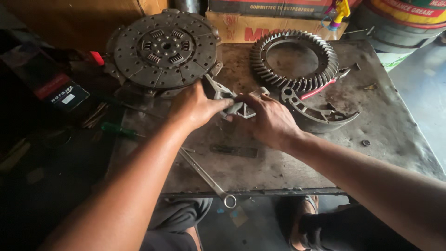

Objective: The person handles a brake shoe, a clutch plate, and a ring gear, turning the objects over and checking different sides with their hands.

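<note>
We grip a metal bracket (234,106) with our left hand (194,107) and right hand (268,120) above the grimy steel workbench (395,125), with a clutch disc (163,49) and ring gear (294,59) behind.

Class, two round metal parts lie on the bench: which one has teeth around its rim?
The ring gear at the back right: an open ring with slanted teeth. The clutch disc to its left is flat, with springs at its centre.

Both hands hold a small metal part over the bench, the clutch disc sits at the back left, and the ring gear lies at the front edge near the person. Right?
Not quite. In the head view the ring gear lies at the back right of the bench, not at the front edge; the spanner lies there. The left hand and right hand do hold the metal part, clutch disc back left.
</note>
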